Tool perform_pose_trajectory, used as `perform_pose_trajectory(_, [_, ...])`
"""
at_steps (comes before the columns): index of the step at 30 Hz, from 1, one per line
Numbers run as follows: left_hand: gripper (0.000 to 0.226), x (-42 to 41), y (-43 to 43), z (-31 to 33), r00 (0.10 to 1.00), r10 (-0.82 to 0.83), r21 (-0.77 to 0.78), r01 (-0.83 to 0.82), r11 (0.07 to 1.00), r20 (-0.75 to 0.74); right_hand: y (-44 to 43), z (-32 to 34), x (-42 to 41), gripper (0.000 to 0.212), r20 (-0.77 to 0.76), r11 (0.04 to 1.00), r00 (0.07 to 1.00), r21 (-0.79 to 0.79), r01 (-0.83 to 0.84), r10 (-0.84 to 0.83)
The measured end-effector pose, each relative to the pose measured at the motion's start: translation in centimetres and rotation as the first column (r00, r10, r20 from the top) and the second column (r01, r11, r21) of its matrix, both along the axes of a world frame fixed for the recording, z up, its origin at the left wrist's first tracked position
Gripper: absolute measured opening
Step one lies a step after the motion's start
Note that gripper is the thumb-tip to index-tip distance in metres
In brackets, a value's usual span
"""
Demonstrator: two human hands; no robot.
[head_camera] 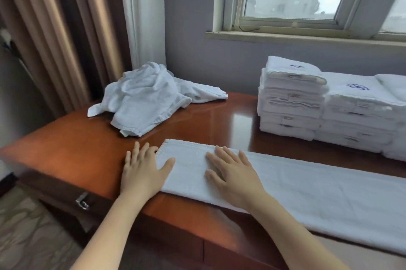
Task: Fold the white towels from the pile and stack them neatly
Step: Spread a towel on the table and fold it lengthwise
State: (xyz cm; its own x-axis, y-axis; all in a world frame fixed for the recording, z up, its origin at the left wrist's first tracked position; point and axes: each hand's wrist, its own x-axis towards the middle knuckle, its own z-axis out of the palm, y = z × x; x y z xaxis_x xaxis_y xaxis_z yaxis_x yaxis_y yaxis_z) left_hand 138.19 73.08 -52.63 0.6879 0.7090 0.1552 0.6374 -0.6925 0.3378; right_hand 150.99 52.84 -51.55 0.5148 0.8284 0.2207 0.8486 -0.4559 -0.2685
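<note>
A long white towel [307,190], folded lengthwise into a strip, lies along the front of the wooden desk [66,149]. My right hand [230,173] presses flat on its left part, fingers straight. At the strip's left end my left hand [142,166] lies flat, its thumb on the towel and its fingers on the wood. A crumpled pile of white towels [145,96] sits at the back left. Stacks of folded white towels [292,98] with blue embroidery stand at the back right.
A window with a sill [307,38] is behind the desk. Brown and white curtains [72,28] hang on the left. A drawer with a metal handle [82,201] is in the desk's front left. Patterned floor shows below left.
</note>
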Motion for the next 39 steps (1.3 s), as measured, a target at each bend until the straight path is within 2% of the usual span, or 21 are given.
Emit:
perform_pose_trajectory(2, [0.062, -0.1, 0.0, 0.0, 0.998, 0.013, -0.032, -0.011, 0.999, 0.058, -0.1, 0.0, -0.1, 0.050, -0.008, 1.000, 1.000, -0.006, 0.001, -0.001])
perform_pose_trajectory(7, [0.058, -0.4, 0.1, -0.1, 0.997, -0.025, -0.037, 0.027, 0.999, 0.071, -0.1, -0.1, -0.1, 0.050, 0.000, 1.000, 1.000, 0.003, -0.004, 0.004])
perform_pose_trajectory(13, [0.024, -1.5, -0.8, 0.9, 0.935, -0.014, -0.127, 0.063, 0.990, 0.355, -0.2, -0.1, -0.3, 0.046, -0.013, 0.997, 1.000, 0.081, -0.002, 0.003])
perform_pose_trajectory(18, [0.030, -1.0, -2.5, 3.5, 0.869, -0.011, -0.181, 0.116, 0.977, 0.494, -0.4, 0.0, -0.4, 0.046, -0.042, 0.985, 0.998, 0.167, -0.036, 0.044])
perform_pose_trajectory(20, [0.038, -0.2, -3.6, 5.1, 0.825, -0.042, -0.196, 0.183, 0.963, 0.563, -0.6, 0.6, -0.7, 0.044, -0.207, 0.962, 0.976, 0.272, -0.007, 0.065])
perform_pose_trajectory(21, [0.042, 0.3, -4.3, 5.9, 0.799, -0.074, -0.203, 0.239, 0.949, 0.596, -0.8, 1.2, -0.9, 0.042, -0.364, 0.940, 0.926, 0.340, 0.031, 0.100])
perform_pose_trajectory(22, [0.046, 0.7, -5.2, 6.6, 0.779, -0.114, -0.205, 0.299, 0.932, 0.617, -1.2, 1.9, -1.1, 0.039, -0.525, 0.912, 0.837, 0.403, 0.082, 0.157])
perform_pose_trajectory(24, [0.053, 1.7, -7.2, 7.9, 0.763, -0.209, -0.191, 0.398, 0.897, 0.612, -2.1, 3.8, -1.2, 0.032, -0.724, 0.855, 0.629, 0.488, 0.176, 0.283])
perform_pose_trajectory(26, [0.062, 2.8, -9.3, 8.8, 0.750, -0.285, -0.193, 0.479, 0.856, 0.597, -3.5, 5.8, -0.7, 0.038, -0.822, 0.821, 0.409, 0.516, 0.243, 0.395])
perform_pose_trajectory(27, [0.068, 3.3, -10.4, 9.2, 0.733, -0.312, -0.219, 0.529, 0.820, 0.605, -4.4, 6.7, -0.2, 0.045, -0.837, 0.810, 0.332, 0.525, 0.262, 0.435])
perform_pose_trajectory(30, [0.087, 4.8, -13.8, 9.9, 0.652, -0.345, -0.357, 0.698, 0.620, 0.675, -7.7, 8.7, 1.3, 0.042, -0.827, 0.786, 0.257, 0.558, 0.268, 0.499])
perform_pose_trajectory(32, [0.085, 5.9, -15.7, 10.2, 0.621, -0.333, -0.414, 0.750, 0.516, 0.710, -9.9, 9.1, 2.2, 0.027, -0.818, 0.767, 0.281, 0.571, 0.293, 0.501])
perform_pose_trajectory(34, [0.075, 7.3, -17.5, 10.2, 0.599, -0.334, -0.424, 0.776, 0.467, 0.728, -12.1, 8.9, 3.2, 0.017, -0.812, 0.730, 0.381, 0.573, 0.373, 0.442])
perform_pose_trajectory(37, [0.048, 9.0, -19.8, 9.5, 0.586, -0.350, -0.382, 0.775, 0.503, 0.731, -15.0, 8.2, 4.3, 0.028, -0.822, 0.680, 0.507, 0.529, 0.507, 0.262])
perform_pose_trajectory(39, [0.038, 9.9, -20.7, 8.6, 0.634, -0.406, -0.339, 0.731, 0.592, 0.657, -16.7, 7.6, 4.9, 0.025, -0.821, 0.654, 0.555, 0.494, 0.573, 0.134])
